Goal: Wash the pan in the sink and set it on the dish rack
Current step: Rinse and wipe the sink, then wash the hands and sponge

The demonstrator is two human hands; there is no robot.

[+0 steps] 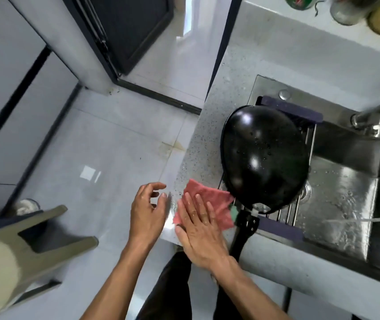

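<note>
A black pan [264, 155] lies upside down, wet with droplets, on a wire dish rack [300, 204] that spans the left end of the steel sink [341, 199]. Its black handle [242, 234] points toward me over the counter edge. My right hand [199, 229] lies flat, fingers straight, on a pink cloth [209, 197] spread on the speckled counter just left of the pan. My left hand [146, 211] hovers beside it past the counter's edge, fingers loosely curled, holding nothing.
A steel tap [378, 114] stands at the sink's back right. Jars and bottles [350, 8] sit on the counter's far end. A grey-green stool [29, 232] stands on the tiled floor at left, near a dark door frame [124, 42].
</note>
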